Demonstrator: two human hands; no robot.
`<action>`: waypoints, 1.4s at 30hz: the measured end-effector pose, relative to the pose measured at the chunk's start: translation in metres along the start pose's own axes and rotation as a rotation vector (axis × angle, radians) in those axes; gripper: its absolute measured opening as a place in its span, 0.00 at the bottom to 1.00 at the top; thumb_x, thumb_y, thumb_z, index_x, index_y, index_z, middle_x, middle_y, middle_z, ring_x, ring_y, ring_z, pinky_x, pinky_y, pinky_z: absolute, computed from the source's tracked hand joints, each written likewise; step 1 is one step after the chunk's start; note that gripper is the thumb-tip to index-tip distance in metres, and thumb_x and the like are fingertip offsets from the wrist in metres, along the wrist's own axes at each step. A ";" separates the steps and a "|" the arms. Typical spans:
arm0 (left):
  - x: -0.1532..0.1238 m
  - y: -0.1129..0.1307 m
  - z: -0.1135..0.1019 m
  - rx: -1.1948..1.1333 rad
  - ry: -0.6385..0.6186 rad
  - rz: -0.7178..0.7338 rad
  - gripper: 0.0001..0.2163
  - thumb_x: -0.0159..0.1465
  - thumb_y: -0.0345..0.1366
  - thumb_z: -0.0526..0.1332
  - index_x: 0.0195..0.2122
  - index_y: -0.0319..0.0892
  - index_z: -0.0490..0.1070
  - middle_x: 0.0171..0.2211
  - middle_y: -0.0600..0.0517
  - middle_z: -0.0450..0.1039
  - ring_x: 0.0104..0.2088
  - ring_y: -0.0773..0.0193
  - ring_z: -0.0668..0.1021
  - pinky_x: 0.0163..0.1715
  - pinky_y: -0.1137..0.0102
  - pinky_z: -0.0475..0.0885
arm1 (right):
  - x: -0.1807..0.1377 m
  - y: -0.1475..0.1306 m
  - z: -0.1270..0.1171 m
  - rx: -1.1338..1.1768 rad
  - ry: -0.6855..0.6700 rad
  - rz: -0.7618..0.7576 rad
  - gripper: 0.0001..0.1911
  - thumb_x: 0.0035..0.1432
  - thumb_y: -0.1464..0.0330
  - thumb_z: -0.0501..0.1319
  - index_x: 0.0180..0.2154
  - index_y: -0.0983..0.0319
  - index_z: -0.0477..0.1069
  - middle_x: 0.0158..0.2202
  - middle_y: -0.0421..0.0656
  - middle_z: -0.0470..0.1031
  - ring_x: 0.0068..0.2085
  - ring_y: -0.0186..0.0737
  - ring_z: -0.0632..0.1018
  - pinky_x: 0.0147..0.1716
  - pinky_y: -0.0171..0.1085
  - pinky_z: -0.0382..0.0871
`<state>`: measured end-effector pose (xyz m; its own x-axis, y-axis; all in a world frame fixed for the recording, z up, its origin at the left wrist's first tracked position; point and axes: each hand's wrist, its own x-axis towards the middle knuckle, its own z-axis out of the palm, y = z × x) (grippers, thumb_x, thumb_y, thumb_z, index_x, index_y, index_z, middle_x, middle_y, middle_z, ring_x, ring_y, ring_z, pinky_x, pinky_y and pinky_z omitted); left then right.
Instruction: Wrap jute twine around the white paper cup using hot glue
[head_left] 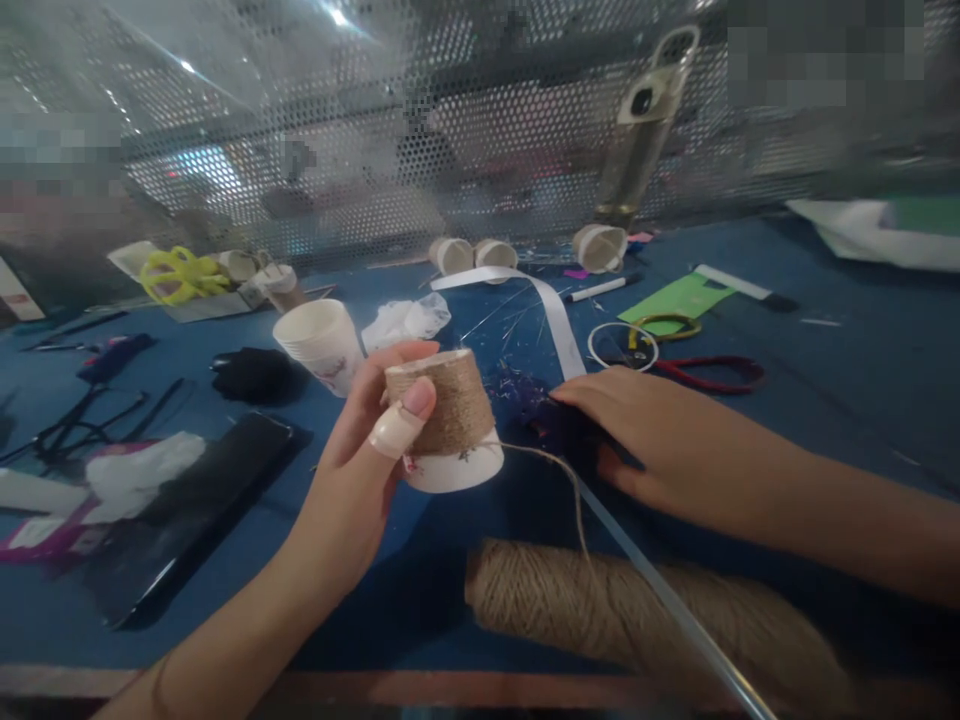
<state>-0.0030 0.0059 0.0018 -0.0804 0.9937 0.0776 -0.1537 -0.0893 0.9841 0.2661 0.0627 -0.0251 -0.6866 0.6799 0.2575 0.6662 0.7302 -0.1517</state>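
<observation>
My left hand [375,430] is closed around an upside-down paper cup [454,474], its thumb bandaged. Jute twine [454,400] wraps most of the cup's side, leaving a white band with a printed pattern bare. A loose strand runs from the cup to the large twine spool [555,600] lying at the front. Over a dark blue glue gun [536,412], my right hand [637,425] has its fingers and thumb on either side of the body; part of the grip is hidden. A long clear glue stick [652,575] extends from the gun, crossing above the spool.
Stacked paper cups [319,340] and crumpled plastic [409,318] stand behind my left hand. A black phone [202,510] lies left. Red-handled scissors [712,373], a white ring [596,345] and green paper [667,305] lie right. Several wrapped cups [495,258] line the perforated metal panel [360,160].
</observation>
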 end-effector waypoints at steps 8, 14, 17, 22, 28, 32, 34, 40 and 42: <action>-0.001 0.001 -0.002 -0.026 0.015 0.036 0.18 0.63 0.52 0.73 0.51 0.53 0.79 0.47 0.50 0.79 0.42 0.53 0.83 0.35 0.65 0.79 | 0.007 0.010 -0.014 0.220 0.195 0.345 0.07 0.59 0.66 0.67 0.40 0.56 0.71 0.36 0.45 0.78 0.34 0.47 0.78 0.33 0.44 0.66; 0.001 -0.001 -0.002 -0.038 0.047 0.086 0.17 0.65 0.52 0.73 0.52 0.56 0.80 0.48 0.52 0.78 0.44 0.57 0.79 0.34 0.70 0.76 | 0.005 -0.002 -0.021 0.309 0.423 0.425 0.11 0.67 0.56 0.63 0.43 0.55 0.69 0.43 0.47 0.78 0.47 0.54 0.79 0.52 0.53 0.69; 0.001 -0.001 -0.001 -0.047 0.058 0.072 0.17 0.65 0.52 0.73 0.52 0.55 0.80 0.47 0.52 0.78 0.45 0.57 0.79 0.34 0.70 0.75 | 0.003 -0.015 -0.021 0.438 0.455 0.345 0.10 0.62 0.58 0.68 0.36 0.54 0.70 0.35 0.42 0.76 0.41 0.49 0.79 0.47 0.50 0.73; 0.000 0.000 0.001 -0.061 0.081 0.062 0.17 0.64 0.52 0.73 0.52 0.55 0.80 0.46 0.52 0.79 0.43 0.58 0.79 0.34 0.69 0.74 | -0.003 -0.028 -0.023 0.655 0.393 0.176 0.04 0.62 0.68 0.68 0.35 0.53 0.75 0.34 0.38 0.79 0.34 0.41 0.79 0.37 0.42 0.75; 0.001 -0.003 -0.001 -0.091 0.073 0.079 0.16 0.65 0.51 0.73 0.51 0.55 0.81 0.45 0.53 0.80 0.47 0.56 0.83 0.38 0.69 0.79 | -0.010 -0.020 -0.020 0.671 0.263 0.021 0.08 0.64 0.69 0.66 0.33 0.53 0.72 0.31 0.37 0.77 0.28 0.36 0.77 0.25 0.38 0.69; 0.002 -0.005 -0.004 -0.071 0.046 0.052 0.17 0.63 0.53 0.73 0.51 0.58 0.82 0.50 0.53 0.82 0.45 0.55 0.85 0.33 0.71 0.80 | -0.012 -0.016 -0.012 0.650 0.238 -0.045 0.08 0.64 0.70 0.65 0.33 0.53 0.69 0.31 0.34 0.77 0.26 0.34 0.75 0.23 0.37 0.66; 0.001 -0.005 -0.004 -0.070 0.030 0.044 0.16 0.63 0.53 0.74 0.51 0.60 0.82 0.51 0.53 0.82 0.46 0.55 0.85 0.33 0.71 0.81 | -0.013 -0.017 -0.011 0.651 0.251 -0.025 0.08 0.64 0.70 0.64 0.32 0.53 0.68 0.31 0.33 0.76 0.26 0.32 0.73 0.22 0.37 0.64; 0.000 -0.006 -0.003 -0.005 0.035 0.072 0.18 0.61 0.53 0.75 0.51 0.59 0.82 0.50 0.52 0.82 0.47 0.56 0.82 0.40 0.68 0.82 | -0.016 -0.027 -0.022 0.487 0.224 0.011 0.10 0.65 0.68 0.61 0.31 0.54 0.63 0.27 0.33 0.68 0.26 0.33 0.68 0.27 0.38 0.64; -0.001 -0.006 -0.004 0.012 0.037 0.085 0.18 0.61 0.53 0.75 0.51 0.59 0.82 0.50 0.52 0.82 0.48 0.56 0.82 0.40 0.69 0.82 | -0.016 -0.029 -0.023 0.463 0.225 0.012 0.09 0.65 0.68 0.61 0.31 0.54 0.63 0.28 0.33 0.69 0.27 0.32 0.68 0.27 0.39 0.63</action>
<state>-0.0059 0.0053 -0.0050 -0.1288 0.9795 0.1551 -0.1328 -0.1720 0.9761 0.2648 0.0292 -0.0026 -0.5661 0.6946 0.4438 0.4402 0.7100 -0.5497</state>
